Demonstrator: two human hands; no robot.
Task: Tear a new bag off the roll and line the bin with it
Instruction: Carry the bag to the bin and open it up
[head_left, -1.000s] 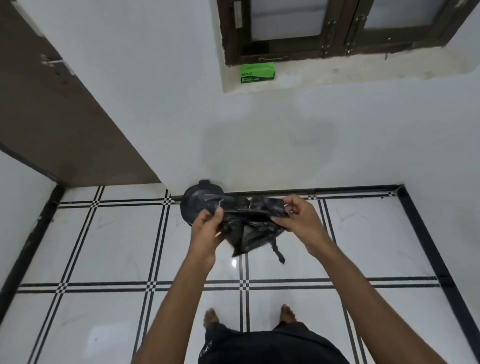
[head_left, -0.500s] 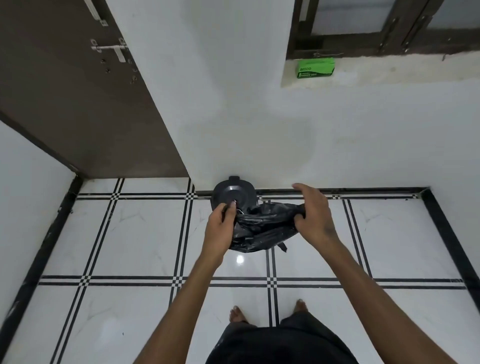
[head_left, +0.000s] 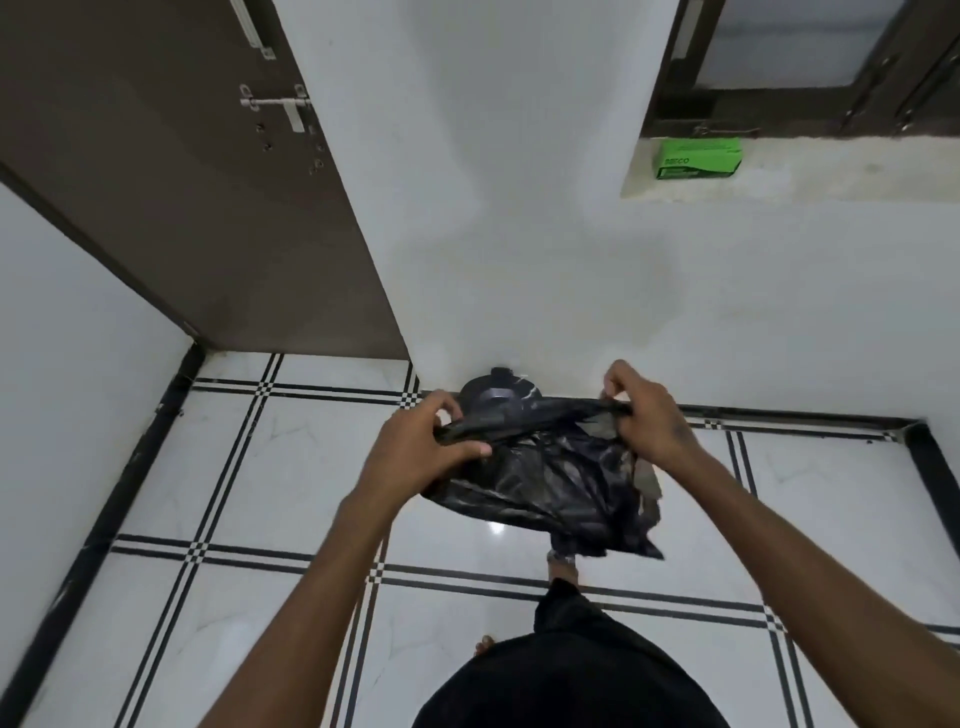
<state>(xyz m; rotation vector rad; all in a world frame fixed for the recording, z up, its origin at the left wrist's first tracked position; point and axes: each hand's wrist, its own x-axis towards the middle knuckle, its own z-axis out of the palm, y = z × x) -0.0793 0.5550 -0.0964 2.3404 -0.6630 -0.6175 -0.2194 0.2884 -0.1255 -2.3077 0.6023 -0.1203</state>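
— Left hand (head_left: 423, 447)?
— Pinching the near-left end of the black bag (head_left: 545, 478), thumb on top, fingers curled over the gathered edge.

— Right hand (head_left: 641, 415)?
— Pinching the other end of the same edge, fingertips bunched, a fold of plastic caught between thumb and fingers.

— Between the two?
— Top edge of the bag pulled out in a band from hand to hand, roughly level. Rest of the plastic hanging crumpled below and toward the right wrist, ending in a ragged corner low on the right.

— Bin?
— Just past the stretched edge, against the foot of the white wall (head_left: 519, 234). Only the dark round top of the bin (head_left: 493, 392) visible above the bag; lower part hidden behind the plastic. Touching the bag or not: cannot tell.

— Farther out?
— White tiled floor (head_left: 260, 493) with black double lines underneath. Brown door (head_left: 182, 182) with a metal bolt at the left. Green box (head_left: 698, 158) up on the window ledge at the right, well apart from the hands. Bare toes and dark clothing at the bottom edge.
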